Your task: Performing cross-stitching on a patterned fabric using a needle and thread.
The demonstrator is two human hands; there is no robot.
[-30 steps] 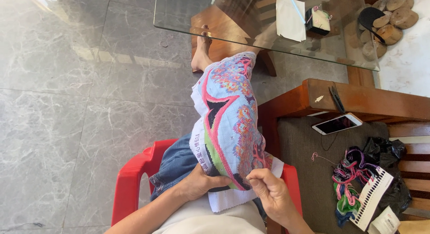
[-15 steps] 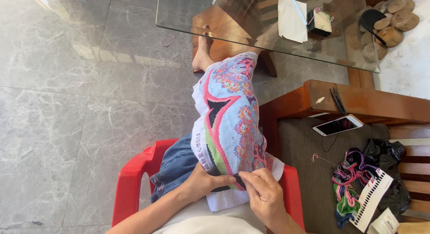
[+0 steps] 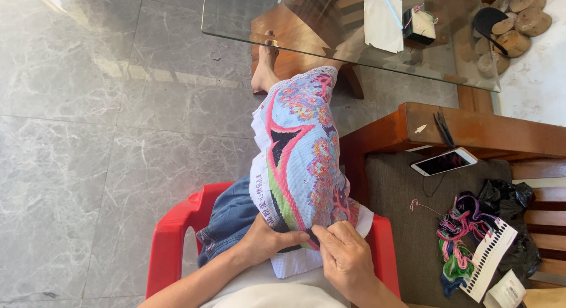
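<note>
Both hands have slid a little along the near end of the embroidery cloth (image 3: 300, 160) since a second ago, the right hand (image 3: 345, 261) drawing in toward the left until its fingertips (image 3: 318, 232) sit on the dark stitched patch, while the cloth itself lies as it did. That cloth, a long cross-stitch piece in pale blue, pink and green with a white border, is draped over the person's raised leg and runs from the lap out toward the bare foot (image 3: 263, 69) under the near edge of the glass table (image 3: 236, 19). Left hand (image 3: 265, 240) grips the cloth's left edge from beneath, thumb on top and fingers curled under, pinching the fabric. Right-hand fingers are pressed together and bent, tips bunched on the cloth just beside the left thumb; whether they pinch a needle is too small to tell. Beneath the person is a red plastic chair (image 3: 171, 237). To the right, on the grey cushion of a wooden bench (image 3: 471, 128), lie a phone (image 3: 443, 161) near the bench's far edge, a tangle of coloured threads (image 3: 460, 237) with a white punched thread card (image 3: 489, 258) at the near end, and a black bag (image 3: 513, 207). On the glass table rest a white sheet (image 3: 380, 22) and a small dark box (image 3: 420, 25)
</note>
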